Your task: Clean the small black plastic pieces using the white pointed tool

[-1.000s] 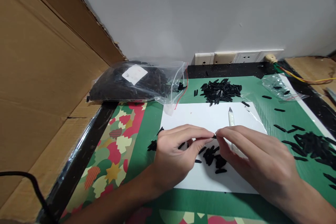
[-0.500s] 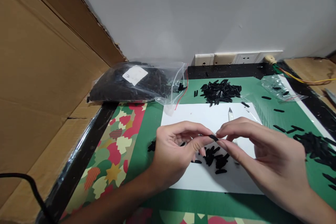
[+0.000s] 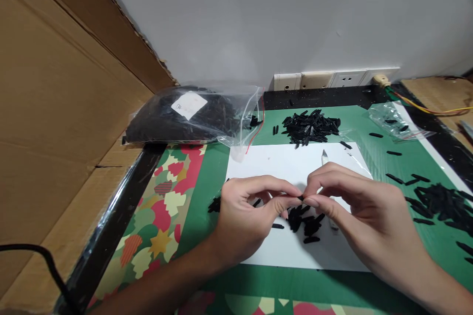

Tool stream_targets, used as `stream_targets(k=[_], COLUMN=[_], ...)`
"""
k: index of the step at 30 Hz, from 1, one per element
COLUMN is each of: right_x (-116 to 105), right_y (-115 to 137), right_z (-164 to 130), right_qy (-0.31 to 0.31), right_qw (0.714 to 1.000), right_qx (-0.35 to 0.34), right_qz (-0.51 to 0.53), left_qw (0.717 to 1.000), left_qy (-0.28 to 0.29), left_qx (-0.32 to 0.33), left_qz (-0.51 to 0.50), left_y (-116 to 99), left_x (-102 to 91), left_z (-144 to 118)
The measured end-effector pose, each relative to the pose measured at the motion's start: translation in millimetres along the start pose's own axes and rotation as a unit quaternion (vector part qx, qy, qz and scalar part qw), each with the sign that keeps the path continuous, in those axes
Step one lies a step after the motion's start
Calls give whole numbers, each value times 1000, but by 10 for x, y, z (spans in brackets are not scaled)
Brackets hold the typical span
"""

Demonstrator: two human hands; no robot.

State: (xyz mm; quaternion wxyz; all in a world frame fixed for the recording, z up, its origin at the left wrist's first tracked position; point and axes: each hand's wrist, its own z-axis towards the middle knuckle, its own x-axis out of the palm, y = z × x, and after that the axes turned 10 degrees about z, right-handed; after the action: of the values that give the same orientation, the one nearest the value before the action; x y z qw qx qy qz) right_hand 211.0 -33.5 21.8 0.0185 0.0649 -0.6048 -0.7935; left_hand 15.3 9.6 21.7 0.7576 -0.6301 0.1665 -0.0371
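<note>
Between the fingertips of both hands sits a small black strip-shaped piece point(image 3: 301, 198), mostly covered by the fingers. My left hand point(image 3: 251, 211) pinches its left end between thumb and forefinger. At the other end, the thumb and forefinger of my right hand point(image 3: 364, 211) close on it. Below the hands, several similar black pieces point(image 3: 312, 226) lie on a white sheet of paper point(image 3: 269, 251). A pale pen-like tool with a pointed grey tip point(image 3: 324, 157) lies on the sheet, partly hidden by my right hand.
A clear zip bag full of black material point(image 3: 158, 120) lies back left by a cardboard wall point(image 3: 66, 49). A heap of black pieces point(image 3: 310, 127) is behind the paper, another pile point(image 3: 443, 206) at right. Wall sockets point(image 3: 347, 79) and a small clear bag point(image 3: 395, 118) are at the back.
My fingertips have drawn closer together over the black piece, so less of it shows. My right hand has shifted slightly left; the view has moved a little.
</note>
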Motion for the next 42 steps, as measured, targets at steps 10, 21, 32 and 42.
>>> stream_targets(k=[10, 21, 32, 42], right_x=[18, -1, -454, -924], right_y=[2, -11, -236, -374], right_z=[-30, 24, 74, 157], right_qy=[59, -22, 13, 188], right_qw=[997, 998, 913, 910], right_qx=[55, 39, -109, 31], right_qz=[-4, -35, -393, -369], left_qw=[1000, 995, 991, 974], left_qy=[10, 4, 38, 86], left_qx=[-20, -59, -76, -147], left_qz=[-5, -79, -102, -151], left_y=[64, 38, 24, 114], left_x=[5, -29, -54, -82], left_z=[9, 37, 37, 74])
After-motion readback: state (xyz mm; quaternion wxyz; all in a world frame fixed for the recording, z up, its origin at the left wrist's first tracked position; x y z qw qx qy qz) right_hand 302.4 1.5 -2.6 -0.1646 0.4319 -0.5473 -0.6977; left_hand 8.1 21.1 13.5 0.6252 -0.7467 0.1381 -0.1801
